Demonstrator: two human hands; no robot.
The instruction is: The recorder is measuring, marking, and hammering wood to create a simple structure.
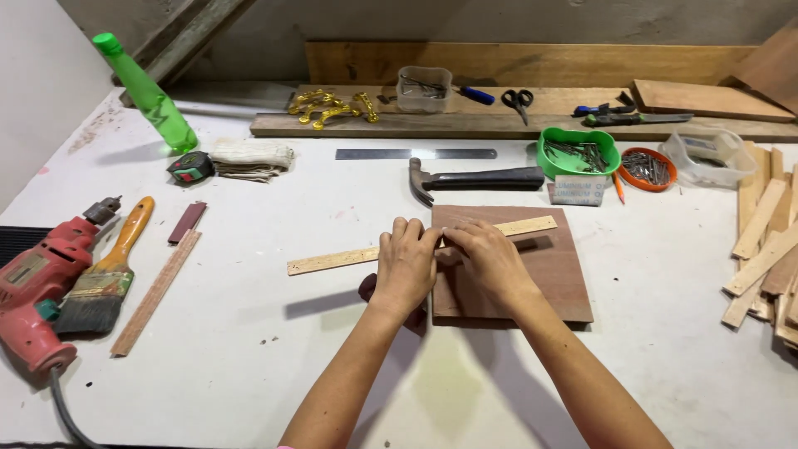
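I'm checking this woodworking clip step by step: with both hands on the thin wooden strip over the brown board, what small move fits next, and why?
Probably slide the thin wooden strip rightward: its left part overhangs the brown board above the white table. Left hand and right hand both press on it, so a small nudge seems easy.

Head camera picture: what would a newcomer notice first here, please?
First, the two hands at the centre: the left hand and the right hand press a long pale wooden strip across a reddish-brown board on the white table. Next, the red electric drill at the left edge and the bright green bottle lying at the far left.
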